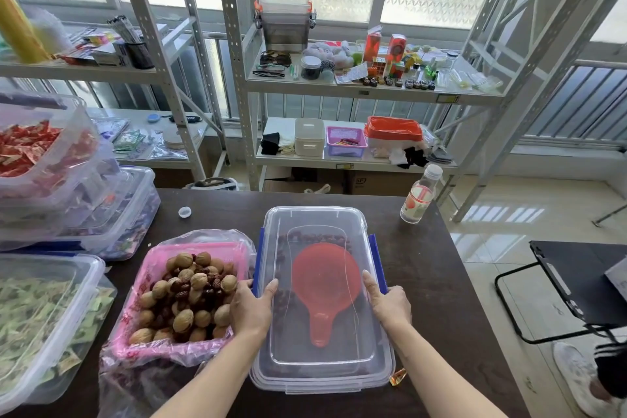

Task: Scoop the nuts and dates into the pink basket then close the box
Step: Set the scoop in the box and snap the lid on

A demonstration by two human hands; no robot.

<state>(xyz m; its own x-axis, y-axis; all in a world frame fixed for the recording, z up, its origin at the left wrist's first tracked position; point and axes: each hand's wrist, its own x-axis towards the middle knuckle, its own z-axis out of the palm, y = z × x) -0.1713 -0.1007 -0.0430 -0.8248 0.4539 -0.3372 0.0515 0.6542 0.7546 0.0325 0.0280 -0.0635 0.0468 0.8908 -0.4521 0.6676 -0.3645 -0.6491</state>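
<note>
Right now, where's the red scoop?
In the head view, the red scoop lies inside the clear box under its lid, centre table, between both hands and right of the pink basket.

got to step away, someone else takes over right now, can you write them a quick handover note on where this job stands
Left hand: on the left edge of the lid, thumb on top. Right hand: same on the right edge. Neither has a closed grip.
Pink basket: left of the box, lined with a plastic bag, heaped with nuts and dates.
Red scoop: inside the box, under the clear lid, with some dates left around it.
Done: scooping, lid laid on.
Left: the blue side clips still stand out from the lid, apparently unlatched; press them down.
</note>
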